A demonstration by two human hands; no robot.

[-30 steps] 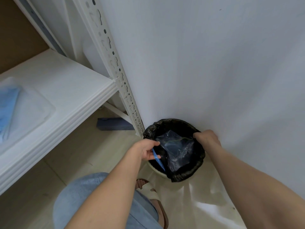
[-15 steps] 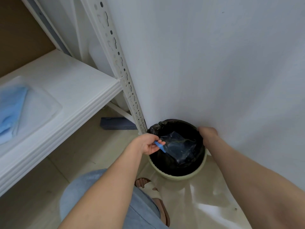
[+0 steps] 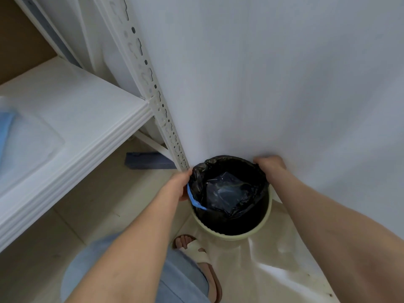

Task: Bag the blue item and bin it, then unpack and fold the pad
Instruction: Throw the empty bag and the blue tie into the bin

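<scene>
Person is crouching over a pale green bin (image 3: 236,236) standing on the floor against the white wall (image 3: 273,73), just beside the foot of the white perforated shelf post (image 3: 153,99). Black bin liner (image 3: 258,186) is lining the bin, its rim bunched up on the far and left sides. Left hand (image 3: 178,185) is closing on the left rim of the liner, fingers curled round it, thumb side facing the post. Right hand (image 3: 270,167) is gripping the far right rim of the liner, fingers curled over the edge against the wall. Clear plastic zip bag (image 3: 227,191) is lying inside the liner, crumpled, its blue zip strip (image 3: 193,199) running along the left inner edge just below the left hand; cannot tell if the hand is touching the strip. Blue item inside the bag is not distinguishable. White shelf board (image 3: 72,119) is sitting at left; on its left edge a blue pad (image 3: 5,130) in a clear wrapper (image 3: 37,145) is lying flat, well apart from the bin. A dark blue block (image 3: 148,160) is lying on the floor under the shelf. Sandalled foot (image 3: 196,248) is planted near the bin's front edge
</scene>
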